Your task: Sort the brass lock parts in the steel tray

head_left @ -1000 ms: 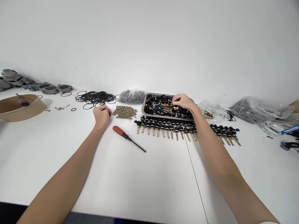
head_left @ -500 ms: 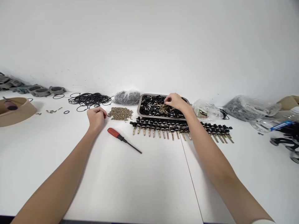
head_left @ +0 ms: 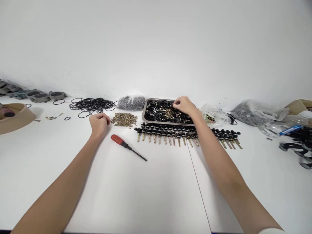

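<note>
From my remote feed: the view has swung a little rightward over the last second, so everything on the table point(head_left: 136, 195) sits further left in frame. Right hand point(head_left: 184, 105) has crept slightly left across the tray point(head_left: 156, 122), then barely moved in the last half second. Nothing has come out over the rim that I can see; I judge the picking among the parts is still under way.

Right hand: thumb and fingers drawn together over the tray's far side. Cannot tell whether a piece is pinched there.

Left hand point(head_left: 98, 125): clenched, resting on the table just left of the pile of small brass-coloured parts point(head_left: 124, 119). Contents, if any, hidden from me.

Brass-coloured pins point(head_left: 170, 112): in the tray's middle, on top of black parts, just near and left of the right fingertips. Long axes cross at mixed angles; no common heading. Tray's own long axis runs left to right.

Near side of the tray, the row of black-headed assemblies point(head_left: 158, 131) runs left to right, metal stems pointing near. Screwdriver point(head_left: 124, 144): handle far left, shaft slanting to near right, untouched.
</note>
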Motion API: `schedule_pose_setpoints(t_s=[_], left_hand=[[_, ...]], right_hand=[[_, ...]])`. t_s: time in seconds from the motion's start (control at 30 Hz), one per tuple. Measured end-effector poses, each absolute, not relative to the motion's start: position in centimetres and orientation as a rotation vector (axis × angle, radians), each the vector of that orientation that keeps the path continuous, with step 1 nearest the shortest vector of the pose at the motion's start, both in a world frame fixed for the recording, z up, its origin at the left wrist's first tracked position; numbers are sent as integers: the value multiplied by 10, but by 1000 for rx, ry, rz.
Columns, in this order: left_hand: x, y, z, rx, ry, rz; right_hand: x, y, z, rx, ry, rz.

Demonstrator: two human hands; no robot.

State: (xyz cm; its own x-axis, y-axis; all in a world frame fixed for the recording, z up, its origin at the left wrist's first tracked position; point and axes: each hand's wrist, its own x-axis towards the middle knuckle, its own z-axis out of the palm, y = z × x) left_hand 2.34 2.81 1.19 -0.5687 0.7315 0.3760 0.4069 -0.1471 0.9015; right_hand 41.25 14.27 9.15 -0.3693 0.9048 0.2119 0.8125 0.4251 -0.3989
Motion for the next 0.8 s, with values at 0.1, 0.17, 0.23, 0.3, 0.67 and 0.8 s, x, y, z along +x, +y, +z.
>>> schedule_pose_setpoints(t_s=[0.1, 0.17, 0.23, 0.3, 0.67, 0.8], left_hand=[[22, 29, 10, 1317, 1849, 1782], [21, 30, 10, 1331, 1853, 1781], [21, 30, 9, 1335, 1869, 1777], [20, 30, 9, 1333, 1884, 1771], [23, 28, 13, 1299, 1900, 1730], [24, 27, 15, 1291, 1888, 1730]], right_hand=[[458, 139, 120, -1595, -2080, 425], [492, 135, 136, -1814, -1994, 433], [524, 130, 142, -1970, -1929, 448], [549, 127, 140, -2074, -1877, 518], [573, 128, 124, -2032, -1740, 578], [536, 135, 132, -1850, -1835, 453]])
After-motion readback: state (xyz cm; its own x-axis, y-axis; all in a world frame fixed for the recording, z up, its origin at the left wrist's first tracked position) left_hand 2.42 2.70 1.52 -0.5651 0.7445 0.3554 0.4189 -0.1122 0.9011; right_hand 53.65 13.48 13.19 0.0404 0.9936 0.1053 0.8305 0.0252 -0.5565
